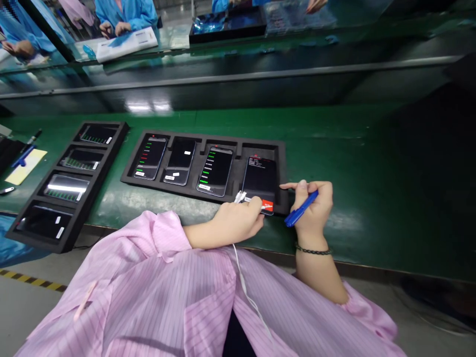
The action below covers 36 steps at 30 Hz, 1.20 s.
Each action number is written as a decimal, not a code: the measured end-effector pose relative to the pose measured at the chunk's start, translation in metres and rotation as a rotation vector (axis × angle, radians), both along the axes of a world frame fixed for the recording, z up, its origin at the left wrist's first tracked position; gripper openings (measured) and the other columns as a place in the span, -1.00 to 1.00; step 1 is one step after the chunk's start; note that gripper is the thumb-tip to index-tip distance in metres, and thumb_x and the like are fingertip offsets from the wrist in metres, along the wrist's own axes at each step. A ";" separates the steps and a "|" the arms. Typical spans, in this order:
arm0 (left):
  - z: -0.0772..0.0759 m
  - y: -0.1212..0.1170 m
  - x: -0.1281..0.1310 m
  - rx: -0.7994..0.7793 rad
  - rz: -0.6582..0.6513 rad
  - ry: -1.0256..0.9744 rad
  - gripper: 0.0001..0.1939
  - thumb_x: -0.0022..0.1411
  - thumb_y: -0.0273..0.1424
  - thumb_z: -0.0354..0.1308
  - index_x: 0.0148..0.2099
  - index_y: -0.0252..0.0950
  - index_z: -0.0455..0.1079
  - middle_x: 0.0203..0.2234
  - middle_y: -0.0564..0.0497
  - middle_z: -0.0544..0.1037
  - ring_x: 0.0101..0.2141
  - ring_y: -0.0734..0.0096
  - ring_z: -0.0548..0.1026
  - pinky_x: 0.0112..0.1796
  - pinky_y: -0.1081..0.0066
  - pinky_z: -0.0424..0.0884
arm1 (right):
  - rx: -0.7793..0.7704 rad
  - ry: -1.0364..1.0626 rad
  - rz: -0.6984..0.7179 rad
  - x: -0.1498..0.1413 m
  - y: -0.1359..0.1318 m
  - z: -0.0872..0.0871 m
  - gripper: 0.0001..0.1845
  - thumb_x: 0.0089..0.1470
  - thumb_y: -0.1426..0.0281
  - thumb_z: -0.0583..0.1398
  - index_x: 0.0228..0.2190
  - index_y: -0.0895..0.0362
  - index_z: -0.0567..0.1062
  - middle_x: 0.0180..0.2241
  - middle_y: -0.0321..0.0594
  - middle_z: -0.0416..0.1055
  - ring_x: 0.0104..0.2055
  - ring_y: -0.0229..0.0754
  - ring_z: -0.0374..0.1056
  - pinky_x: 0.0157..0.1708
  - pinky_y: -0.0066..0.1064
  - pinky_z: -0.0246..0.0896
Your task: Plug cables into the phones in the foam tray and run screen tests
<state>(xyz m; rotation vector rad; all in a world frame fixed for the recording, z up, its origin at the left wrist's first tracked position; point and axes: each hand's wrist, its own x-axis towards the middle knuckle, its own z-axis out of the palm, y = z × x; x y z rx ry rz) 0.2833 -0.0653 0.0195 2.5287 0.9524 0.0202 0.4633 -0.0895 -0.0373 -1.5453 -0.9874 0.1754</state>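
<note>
A black foam tray (282, 166) on the green bench holds several phones side by side. My left hand (238, 223) is closed on the white plug (241, 197) of a thin white cable (245, 287), at the near end of the rightmost phone (261, 181). My right hand (314, 206) grips a blue pen (300, 210) in the palm, with the index finger stretched out onto the tray's right edge beside that phone. The other phones (215, 171) show green text lines on dark screens.
A second black tray (115, 141) with several phones lies at the left, angled. A yellow note (26, 166) with pens sits at the far left. Across a raised rail (238, 77), people in blue coats work at another bench with a white tray (126, 44).
</note>
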 end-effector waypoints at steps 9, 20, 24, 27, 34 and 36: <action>0.029 0.043 -0.028 -0.734 0.181 -0.474 -0.68 0.50 -0.12 -0.05 -0.24 -0.23 0.12 -0.47 0.09 0.55 -0.61 0.58 0.36 -0.53 0.50 0.22 | 0.103 0.012 0.015 0.003 0.005 -0.006 -0.41 0.21 -0.18 0.14 -0.43 0.04 0.12 -0.52 -0.49 0.12 -0.46 -0.22 0.53 -0.54 -0.44 0.11; 0.026 0.043 -0.029 -0.699 0.078 -0.353 -0.77 0.40 -0.36 0.12 -0.26 -0.23 0.10 -0.42 0.07 0.56 -0.55 0.53 0.41 -0.46 0.45 0.25 | 0.160 0.013 0.017 0.005 0.009 -0.009 -0.39 0.18 -0.19 0.16 -0.44 0.06 0.12 -0.44 -0.47 0.08 -0.48 -0.28 0.51 -0.60 -0.45 0.09; 0.020 0.028 -0.020 -0.317 -0.017 -0.157 -0.82 0.40 -0.32 0.15 -0.18 -0.28 0.22 -0.33 0.01 0.56 -0.30 0.28 0.56 -0.30 0.37 0.36 | 0.145 -0.002 0.024 0.004 0.008 -0.007 -0.40 0.20 -0.17 0.15 -0.44 0.05 0.11 -0.48 -0.48 0.07 -0.48 -0.26 0.52 -0.61 -0.45 0.05; 0.015 0.014 -0.010 -0.168 -0.029 -0.032 -0.76 0.45 -0.25 0.10 -0.02 -0.31 0.25 -0.30 -0.05 0.59 -0.24 0.14 0.59 -0.30 0.31 0.40 | 0.129 -0.005 0.023 0.003 0.007 -0.006 -0.41 0.21 -0.17 0.13 -0.43 0.05 0.11 -0.49 -0.48 0.09 -0.47 -0.25 0.52 -0.59 -0.45 0.07; 0.008 0.002 0.002 0.011 -0.045 0.054 -0.75 0.50 -0.34 -0.08 0.12 -0.35 0.22 -0.32 -0.11 0.61 -0.25 0.10 0.63 -0.33 0.31 0.42 | 0.074 0.018 0.001 0.000 0.005 0.000 -0.38 0.17 -0.22 0.13 -0.44 0.04 0.11 -0.50 -0.47 0.08 -0.45 -0.22 0.52 -0.54 -0.42 0.10; 0.009 0.002 0.002 0.014 -0.053 0.059 -0.75 0.49 -0.40 -0.11 0.12 -0.36 0.22 -0.33 -0.11 0.61 -0.25 0.09 0.63 -0.34 0.31 0.42 | 0.069 0.016 -0.002 -0.001 0.005 0.001 -0.38 0.17 -0.23 0.13 -0.44 0.03 0.11 -0.50 -0.46 0.08 -0.46 -0.20 0.51 -0.53 -0.40 0.10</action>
